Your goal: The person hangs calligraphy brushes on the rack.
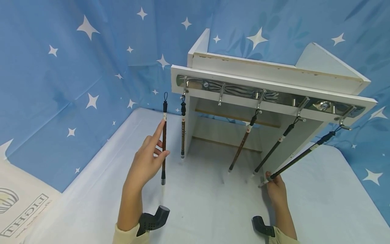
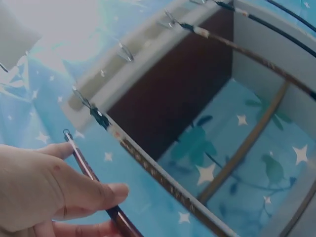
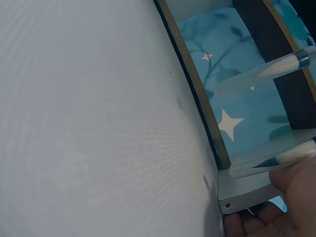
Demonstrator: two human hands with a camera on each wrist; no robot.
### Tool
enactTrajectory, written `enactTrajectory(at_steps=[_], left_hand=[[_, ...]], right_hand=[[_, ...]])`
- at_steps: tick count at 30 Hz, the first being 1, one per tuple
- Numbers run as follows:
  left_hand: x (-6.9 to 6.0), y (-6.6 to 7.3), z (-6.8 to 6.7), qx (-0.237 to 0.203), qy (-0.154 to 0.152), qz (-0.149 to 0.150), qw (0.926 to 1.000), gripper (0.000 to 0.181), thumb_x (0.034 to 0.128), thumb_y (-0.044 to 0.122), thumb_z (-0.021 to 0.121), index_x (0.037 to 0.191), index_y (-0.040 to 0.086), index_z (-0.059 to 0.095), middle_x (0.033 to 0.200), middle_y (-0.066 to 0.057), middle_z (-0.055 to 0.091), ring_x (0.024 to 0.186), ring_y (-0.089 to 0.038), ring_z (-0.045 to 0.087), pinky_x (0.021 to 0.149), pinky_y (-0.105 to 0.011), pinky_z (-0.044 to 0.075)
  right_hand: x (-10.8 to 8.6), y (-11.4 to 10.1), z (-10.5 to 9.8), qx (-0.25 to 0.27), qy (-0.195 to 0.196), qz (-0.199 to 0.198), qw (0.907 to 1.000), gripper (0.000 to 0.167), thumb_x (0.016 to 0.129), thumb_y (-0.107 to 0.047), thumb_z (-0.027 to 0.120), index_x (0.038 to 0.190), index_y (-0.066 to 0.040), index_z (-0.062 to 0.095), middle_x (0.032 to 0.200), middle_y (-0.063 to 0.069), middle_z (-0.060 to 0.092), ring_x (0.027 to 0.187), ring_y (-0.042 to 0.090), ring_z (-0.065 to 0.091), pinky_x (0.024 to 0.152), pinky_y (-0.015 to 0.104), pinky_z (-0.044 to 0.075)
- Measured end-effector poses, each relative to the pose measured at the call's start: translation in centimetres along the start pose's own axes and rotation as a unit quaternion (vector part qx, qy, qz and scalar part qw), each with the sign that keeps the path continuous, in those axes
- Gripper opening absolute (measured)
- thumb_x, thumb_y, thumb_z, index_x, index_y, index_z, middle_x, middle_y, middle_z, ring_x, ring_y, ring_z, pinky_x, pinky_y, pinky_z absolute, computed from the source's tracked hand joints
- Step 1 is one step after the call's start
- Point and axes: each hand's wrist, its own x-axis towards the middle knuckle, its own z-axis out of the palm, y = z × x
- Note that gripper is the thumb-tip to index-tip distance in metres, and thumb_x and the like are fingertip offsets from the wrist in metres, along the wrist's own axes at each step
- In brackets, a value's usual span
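Note:
My left hand (image 1: 146, 161) pinches a dark-brown calligraphy brush (image 1: 163, 169) with its hanging loop up and its tip down. The brush stands left of the rack, apart from the hooks. My right hand (image 1: 278, 191) grips the front edge of the white rack's right side panel (image 1: 300, 137); in the right wrist view the thumb is on the inner side and the fingers on the outer. Several brushes hang by loops from the metal hook rail (image 1: 210, 84): one brush (image 1: 183, 132) on the leftmost hook, others, such as this brush (image 1: 242, 147), farther right. The second hook (image 1: 221, 94) bears no brush.
The white rack stands on a white-covered table (image 1: 198, 210) before a blue star-patterned cloth (image 1: 122, 44). At the lower left lies a pale printed cloth (image 1: 24, 203). Clear caps cover the tips of hanging brushes, such as this cap (image 3: 242, 168).

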Motion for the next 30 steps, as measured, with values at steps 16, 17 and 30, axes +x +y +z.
enactTrajectory(at_steps=[16,17,30], left_hand=[[-1.0,2.2,0.0,-0.061,0.034,0.129,0.9892,0.082,0.0812,0.005,0.066,0.146,0.027,0.022,0.095,-0.005,0.049,0.078,-0.011,0.059,0.068,-0.024,0.053],[-1.0,2.3,0.1,-0.066,0.037,0.138,0.9876,0.081,0.0811,0.004,0.066,0.146,0.026,0.023,0.094,-0.005,0.05,0.078,-0.01,0.059,0.068,-0.024,0.053],[-0.8,3.5,2.2,-0.088,0.021,0.195,0.9767,0.063,0.0824,0.01,0.066,0.139,0.022,0.04,0.089,-0.001,0.048,0.073,-0.005,0.049,0.066,-0.02,0.05]], right_hand=[[0.1,0.0,0.0,0.004,-0.003,0.001,1.0,0.059,0.096,-0.038,0.036,0.143,-0.004,0.025,0.146,0.025,0.025,0.136,0.044,0.014,0.105,0.061,0.014],[0.1,0.0,0.0,0.005,-0.004,0.003,1.0,0.059,0.096,-0.037,0.036,0.144,-0.005,0.024,0.146,0.025,0.024,0.136,0.044,0.014,0.105,0.062,0.014],[0.0,-0.1,-0.1,-0.004,-0.008,0.007,0.9999,0.06,0.096,-0.04,0.034,0.144,-0.006,0.024,0.146,0.024,0.025,0.136,0.043,0.014,0.105,0.062,0.015]])
